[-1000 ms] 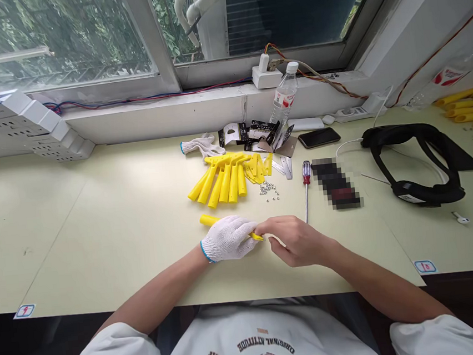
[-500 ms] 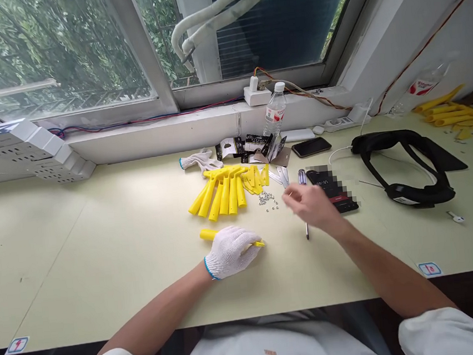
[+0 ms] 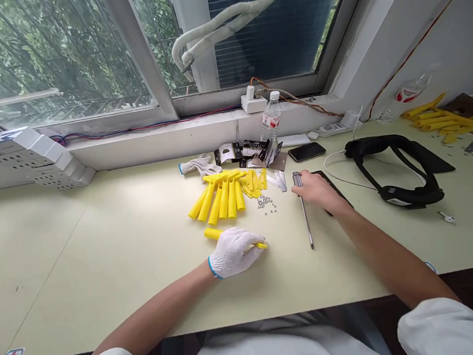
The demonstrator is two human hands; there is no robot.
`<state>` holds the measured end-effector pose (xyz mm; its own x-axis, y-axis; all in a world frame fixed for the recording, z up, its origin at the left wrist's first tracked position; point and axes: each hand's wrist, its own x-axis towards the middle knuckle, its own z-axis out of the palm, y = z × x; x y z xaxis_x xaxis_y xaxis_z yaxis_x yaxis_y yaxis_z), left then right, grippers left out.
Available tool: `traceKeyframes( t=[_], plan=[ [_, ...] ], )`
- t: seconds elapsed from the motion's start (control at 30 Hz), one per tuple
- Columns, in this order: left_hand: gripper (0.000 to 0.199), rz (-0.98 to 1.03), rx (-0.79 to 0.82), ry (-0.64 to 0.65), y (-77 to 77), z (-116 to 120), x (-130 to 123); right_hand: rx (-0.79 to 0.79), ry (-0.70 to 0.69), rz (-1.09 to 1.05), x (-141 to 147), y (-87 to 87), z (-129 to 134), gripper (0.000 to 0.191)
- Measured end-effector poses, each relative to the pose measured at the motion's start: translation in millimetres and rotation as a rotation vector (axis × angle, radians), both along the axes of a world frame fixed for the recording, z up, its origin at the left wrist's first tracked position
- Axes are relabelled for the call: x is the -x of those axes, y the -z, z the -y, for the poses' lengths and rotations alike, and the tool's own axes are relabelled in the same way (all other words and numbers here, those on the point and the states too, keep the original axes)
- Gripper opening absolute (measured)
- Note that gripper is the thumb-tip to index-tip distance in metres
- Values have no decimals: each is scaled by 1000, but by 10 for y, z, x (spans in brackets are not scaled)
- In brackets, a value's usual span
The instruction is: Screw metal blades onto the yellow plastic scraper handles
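My left hand (image 3: 236, 251), in a white knit glove with a blue cuff, is closed around a yellow plastic handle (image 3: 213, 234) on the table. The handle's narrow end pokes out past the fingertips. My bare right hand (image 3: 318, 191) has its fingers closed on the grip of a screwdriver (image 3: 306, 215), whose shaft points toward me. Left of it lies a pile of small metal nuts or screws (image 3: 265, 201), too small to tell which. Several more yellow handles (image 3: 222, 198) lie in a row, beside flat yellow pieces (image 3: 254, 182) and metal blades (image 3: 279, 180).
A phone (image 3: 333, 190) lies partly under my right hand, another phone (image 3: 307, 151) behind it. A black headset (image 3: 405, 192) with a cable sits to the right. A bottle (image 3: 271, 117), black packaging (image 3: 254, 149) and a spare glove (image 3: 200, 165) are at the back.
My right hand has moved from beside the small metal parts to the screwdriver and taken hold of its grip. My left hand still holds the yellow handle.
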<state>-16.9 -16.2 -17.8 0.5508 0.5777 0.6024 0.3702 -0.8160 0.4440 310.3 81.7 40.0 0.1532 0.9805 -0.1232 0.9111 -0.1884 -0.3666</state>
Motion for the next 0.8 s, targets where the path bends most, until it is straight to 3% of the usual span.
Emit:
traceKeyframes(
  t=[0.17,0.27,0.4,0.57,0.8],
  plan=[
    [12,-30,65,26,-14,-84,1,-87,-60,-769,75,-433,142,46],
    [12,14,56,20,-16,-112,3,-169,-67,-1176,261,-570,165,45],
    [11,39,55,20,3,-73,24,-308,99,-1449,457,-350,160,45],
    [12,53,65,54,21,-14,54,-263,239,-1516,497,52,243,45],
    [13,18,87,72,-7,-6,85,-206,204,-1488,572,118,310,40]
  ],
)
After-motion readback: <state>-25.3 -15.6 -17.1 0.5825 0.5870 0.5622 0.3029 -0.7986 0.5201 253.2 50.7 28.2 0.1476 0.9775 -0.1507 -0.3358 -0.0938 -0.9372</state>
